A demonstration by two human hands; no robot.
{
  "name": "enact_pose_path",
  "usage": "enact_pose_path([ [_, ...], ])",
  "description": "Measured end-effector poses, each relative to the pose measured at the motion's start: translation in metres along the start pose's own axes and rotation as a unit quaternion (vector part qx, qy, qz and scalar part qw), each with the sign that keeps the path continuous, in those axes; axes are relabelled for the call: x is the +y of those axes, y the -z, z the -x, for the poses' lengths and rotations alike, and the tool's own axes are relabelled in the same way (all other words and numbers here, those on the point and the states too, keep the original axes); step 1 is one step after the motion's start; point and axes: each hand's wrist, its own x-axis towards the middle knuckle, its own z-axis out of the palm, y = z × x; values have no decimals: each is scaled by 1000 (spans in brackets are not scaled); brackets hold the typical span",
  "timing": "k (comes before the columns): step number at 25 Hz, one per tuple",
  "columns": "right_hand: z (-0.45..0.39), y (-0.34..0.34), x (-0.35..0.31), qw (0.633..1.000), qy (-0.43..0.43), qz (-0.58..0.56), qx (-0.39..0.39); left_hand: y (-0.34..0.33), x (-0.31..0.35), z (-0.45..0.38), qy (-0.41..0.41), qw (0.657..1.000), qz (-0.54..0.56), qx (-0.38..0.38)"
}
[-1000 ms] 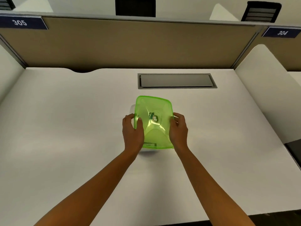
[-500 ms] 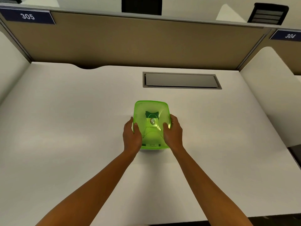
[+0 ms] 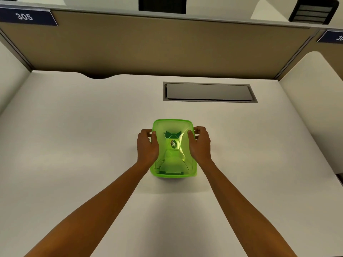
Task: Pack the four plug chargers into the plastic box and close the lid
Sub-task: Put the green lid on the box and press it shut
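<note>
A translucent green lid (image 3: 173, 127) lies flat on top of the plastic box, which stands on the white desk (image 3: 74, 145) in front of me. A small oval label shows in the lid's middle. My left hand (image 3: 147, 145) grips the lid's left edge, thumb on top and fingers curled over the side. My right hand (image 3: 199, 144) holds the right edge the same way. The box body is almost wholly hidden under the lid. Faint shapes show through the green plastic, but I cannot tell whether they are chargers.
A grey cable hatch (image 3: 209, 92) is set into the desk behind the box. A tan partition (image 3: 167, 47) closes off the back, with a label reading 305 (image 3: 25, 16) at the upper left. White side panels stand at left and right.
The lid has gone from tilted above the box to lying flat on it. Both hands have slid forward along its side edges.
</note>
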Motion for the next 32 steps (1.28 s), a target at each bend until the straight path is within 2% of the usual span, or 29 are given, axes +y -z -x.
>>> enact_pose_path([
  [4,-30,-4,-4,1000,-10,0,-15,-8,8,-28,13,999,-37,-17],
  [12,-45,-14,-2,997,-50,39,-49,-14,16,-51,99,989,-91,-57],
  [17,-48,-14,-2,993,-62,69,-75,-12,15,-53,76,987,-122,-75],
  [32,-51,-13,0,993,-41,55,-93,-11,12,-52,46,992,-97,-59],
])
